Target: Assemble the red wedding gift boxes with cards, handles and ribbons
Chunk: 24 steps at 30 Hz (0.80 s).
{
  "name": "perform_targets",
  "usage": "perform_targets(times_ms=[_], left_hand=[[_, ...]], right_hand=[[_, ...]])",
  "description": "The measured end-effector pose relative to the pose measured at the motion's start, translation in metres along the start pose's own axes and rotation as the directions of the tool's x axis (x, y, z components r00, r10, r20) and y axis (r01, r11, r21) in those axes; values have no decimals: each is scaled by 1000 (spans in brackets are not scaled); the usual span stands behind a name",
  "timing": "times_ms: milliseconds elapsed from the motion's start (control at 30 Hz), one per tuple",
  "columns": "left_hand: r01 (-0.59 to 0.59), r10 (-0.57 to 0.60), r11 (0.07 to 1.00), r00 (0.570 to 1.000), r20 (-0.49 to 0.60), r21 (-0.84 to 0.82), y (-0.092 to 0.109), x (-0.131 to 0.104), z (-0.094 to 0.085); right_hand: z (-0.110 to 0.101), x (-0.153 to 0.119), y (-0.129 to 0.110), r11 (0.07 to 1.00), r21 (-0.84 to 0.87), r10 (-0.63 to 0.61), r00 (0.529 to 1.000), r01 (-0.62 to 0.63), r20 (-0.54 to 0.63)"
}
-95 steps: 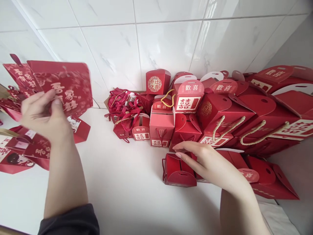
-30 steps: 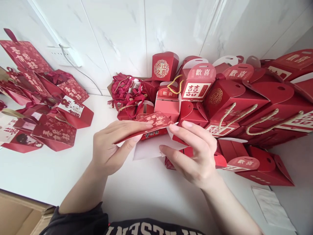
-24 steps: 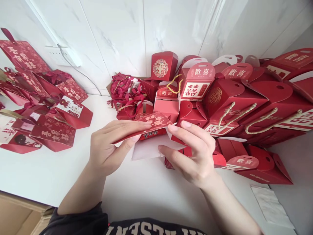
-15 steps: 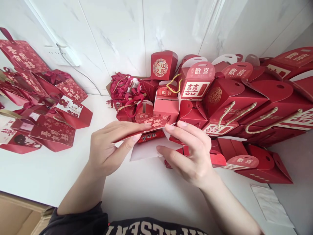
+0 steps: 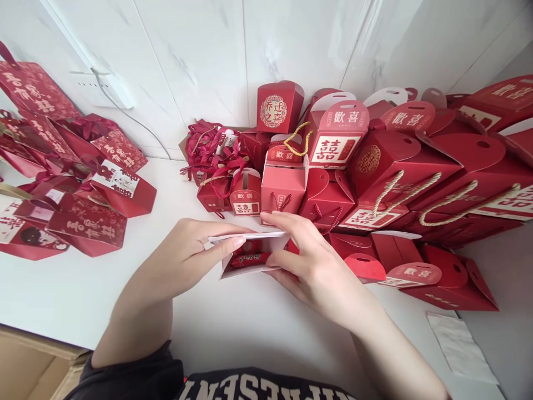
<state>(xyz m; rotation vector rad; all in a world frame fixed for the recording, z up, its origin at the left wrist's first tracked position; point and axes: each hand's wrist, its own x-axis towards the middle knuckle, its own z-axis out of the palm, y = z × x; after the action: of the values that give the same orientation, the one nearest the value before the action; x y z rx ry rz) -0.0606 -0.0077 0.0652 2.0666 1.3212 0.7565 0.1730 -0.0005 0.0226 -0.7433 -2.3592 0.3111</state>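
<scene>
Between my hands stands a small gift box (image 5: 245,272), its white inside facing up toward me. A red-wrapped packet (image 5: 250,259) with dark lettering lies inside it. My left hand (image 5: 195,250) pinches the box's far panel at the left, thumb on the inner white face and fingers behind. My right hand (image 5: 308,258) grips the right side, some fingers over the far edge and others at the near wall. The box's outer faces and part of its right side are hidden.
Many red gift boxes (image 5: 400,172) with rope handles are stacked at the back right. Ribbons (image 5: 216,153) lie heaped by the wall. More tagged red boxes (image 5: 89,219) stand at left. A white paper (image 5: 460,344) is at right, a cardboard box (image 5: 37,361) at lower left.
The red, gold-lettered panel has been swung back from over the box, so the white inside and the packet show more. My right hand has moved left and closed on the box's side.
</scene>
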Motion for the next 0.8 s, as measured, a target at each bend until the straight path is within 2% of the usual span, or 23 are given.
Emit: perform_targets(times_ms=[133, 600, 800], left_hand=[[28, -31, 997, 999, 42, 71, 1, -4, -2], [-68, 65, 983, 998, 22, 168, 1, -5, -4], [-23, 9, 993, 993, 115, 119, -9, 5, -6]], right_hand=[[-3, -1, -1, 999, -49, -22, 1000, 21, -19], [-2, -1, -4, 995, -96, -41, 997, 36, -60], [8, 0, 5, 987, -157, -36, 999, 33, -15]])
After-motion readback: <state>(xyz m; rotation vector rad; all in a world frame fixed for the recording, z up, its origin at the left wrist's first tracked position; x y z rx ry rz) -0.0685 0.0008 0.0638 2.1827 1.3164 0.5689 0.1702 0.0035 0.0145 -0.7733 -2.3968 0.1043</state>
